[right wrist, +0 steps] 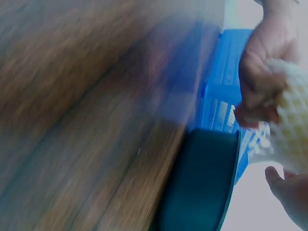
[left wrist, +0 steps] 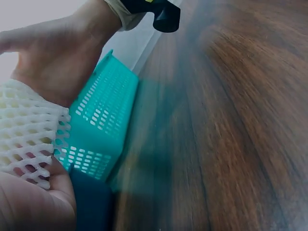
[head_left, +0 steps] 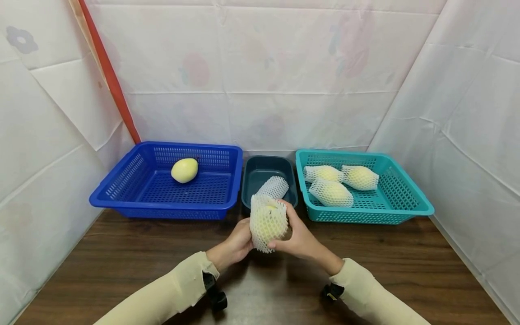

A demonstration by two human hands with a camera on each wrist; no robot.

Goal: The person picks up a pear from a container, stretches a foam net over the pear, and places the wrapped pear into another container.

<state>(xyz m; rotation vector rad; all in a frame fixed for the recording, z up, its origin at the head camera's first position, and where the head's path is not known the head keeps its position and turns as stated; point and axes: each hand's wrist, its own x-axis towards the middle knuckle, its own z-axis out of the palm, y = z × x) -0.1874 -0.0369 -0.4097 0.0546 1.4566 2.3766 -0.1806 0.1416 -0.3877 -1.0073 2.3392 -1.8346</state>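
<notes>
Between both hands is a pale yellow fruit (head_left: 268, 223) inside a white foam net sleeve (head_left: 257, 212), held above the table just in front of the small dark bin. My left hand (head_left: 237, 241) grips its left side, with the fingers partly hidden behind the net. On the other side my right hand (head_left: 299, 239) holds it, thumb low on the front and fingers near the top. In the left wrist view the net's open edge (left wrist: 53, 139) shows beside the left palm. The right wrist view shows the netted fruit (right wrist: 293, 120) blurred between the hands.
A blue basket (head_left: 166, 210) at left holds one bare yellow fruit (head_left: 184, 170). The small dark bin (head_left: 248, 176) contains white foam netting (head_left: 275, 186). In the teal basket (head_left: 365, 216) at right lie three netted fruits (head_left: 331, 193). White cloth walls (head_left: 260, 117) surround the brown table (head_left: 406, 262).
</notes>
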